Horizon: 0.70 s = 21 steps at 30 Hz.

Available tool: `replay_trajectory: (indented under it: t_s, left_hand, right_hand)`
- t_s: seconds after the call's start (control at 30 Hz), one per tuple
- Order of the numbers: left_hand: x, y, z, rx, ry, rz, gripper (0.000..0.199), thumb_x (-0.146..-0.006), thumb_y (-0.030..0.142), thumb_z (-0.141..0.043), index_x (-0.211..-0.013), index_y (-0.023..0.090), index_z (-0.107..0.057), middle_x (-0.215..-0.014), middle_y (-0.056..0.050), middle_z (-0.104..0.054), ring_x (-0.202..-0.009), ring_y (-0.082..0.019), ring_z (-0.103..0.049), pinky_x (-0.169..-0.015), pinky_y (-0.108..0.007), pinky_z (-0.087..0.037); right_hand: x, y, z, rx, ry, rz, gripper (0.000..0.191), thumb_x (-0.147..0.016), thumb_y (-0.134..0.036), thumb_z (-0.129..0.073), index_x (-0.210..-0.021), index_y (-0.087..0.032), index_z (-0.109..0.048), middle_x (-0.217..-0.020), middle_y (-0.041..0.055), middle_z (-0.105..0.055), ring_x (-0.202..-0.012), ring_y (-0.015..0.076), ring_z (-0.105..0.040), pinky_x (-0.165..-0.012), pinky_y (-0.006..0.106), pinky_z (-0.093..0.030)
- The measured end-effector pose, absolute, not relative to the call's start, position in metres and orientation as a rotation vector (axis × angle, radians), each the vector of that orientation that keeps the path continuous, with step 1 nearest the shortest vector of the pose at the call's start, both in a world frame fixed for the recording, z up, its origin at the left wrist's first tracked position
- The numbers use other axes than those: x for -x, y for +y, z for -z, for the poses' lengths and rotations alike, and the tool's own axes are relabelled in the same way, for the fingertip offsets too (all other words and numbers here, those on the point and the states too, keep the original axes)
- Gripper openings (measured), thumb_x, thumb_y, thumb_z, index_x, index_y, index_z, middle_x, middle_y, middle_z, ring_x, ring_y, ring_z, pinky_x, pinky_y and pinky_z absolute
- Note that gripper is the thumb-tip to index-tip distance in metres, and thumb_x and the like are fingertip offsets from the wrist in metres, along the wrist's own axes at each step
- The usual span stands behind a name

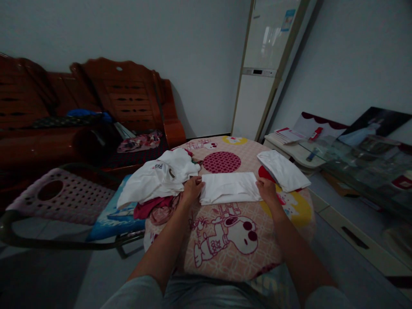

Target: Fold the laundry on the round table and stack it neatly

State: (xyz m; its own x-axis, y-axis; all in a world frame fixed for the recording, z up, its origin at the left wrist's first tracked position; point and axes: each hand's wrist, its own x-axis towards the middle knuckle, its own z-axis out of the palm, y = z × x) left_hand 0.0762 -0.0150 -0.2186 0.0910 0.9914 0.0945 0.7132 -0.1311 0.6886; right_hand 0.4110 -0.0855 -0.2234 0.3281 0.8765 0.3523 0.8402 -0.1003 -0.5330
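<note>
A white garment, folded into a flat rectangle, lies on the patterned tablecloth in front of me. My left hand pinches its left end, and my right hand grips its right end. Beyond my right hand rests another folded white garment, partly over a red patch. On the left side of the table is a loose heap with a white shirt on top, dark print showing on it. Pink and dark red clothes stick out beneath that shirt, close to my left forearm.
A chair with a woven pink back and a blue cushion stands at the left. Behind it is a wooden sofa with cloths on it. A tall air conditioner fills the corner. At right is a glass-topped cabinet.
</note>
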Motion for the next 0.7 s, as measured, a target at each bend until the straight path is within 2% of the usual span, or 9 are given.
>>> replay_trajectory:
  t_s: [0.23, 0.47, 0.7]
  left_hand:
    - [-0.087, 0.007, 0.221, -1.709, 1.76, -0.826, 0.035, -0.085, 0.024, -0.062, -0.118, 0.012, -0.064, -0.109, -0.011, -0.073, -0.101, -0.021, -0.068, -0.089, -0.03, -0.049]
    - [-0.09, 0.015, 0.228, -1.709, 1.798, -0.787, 0.042, -0.085, 0.026, -0.063, -0.125, 0.012, -0.059, -0.112, -0.012, -0.071, -0.103, -0.021, -0.066, -0.09, -0.029, -0.047]
    - [-0.089, 0.014, 0.228, -1.77, 1.805, -0.769, 0.049, -0.082, 0.028, -0.068, -0.128, 0.017, -0.059, -0.11, -0.01, -0.072, -0.104, -0.023, -0.066, -0.09, -0.03, -0.047]
  right_hand:
    - [-0.42, -0.052, 0.227, 1.907, -1.283, -0.292, 0.026, -0.068, -0.024, -0.061, -0.088, -0.016, -0.076, -0.084, 0.008, -0.076, -0.081, 0.0228, -0.07, -0.079, 0.033, -0.053]
    - [-0.424, -0.032, 0.229, 1.865, -1.205, -0.36, 0.03, -0.064, -0.028, -0.064, -0.087, -0.014, -0.076, -0.076, 0.0076, -0.075, -0.071, 0.0219, -0.069, -0.067, 0.03, -0.053]
    - [-0.427, -0.022, 0.232, 1.907, -1.196, -0.361, 0.029, -0.056, -0.027, -0.07, -0.082, -0.016, -0.076, -0.07, 0.005, -0.073, -0.066, 0.0211, -0.067, -0.066, 0.031, -0.052]
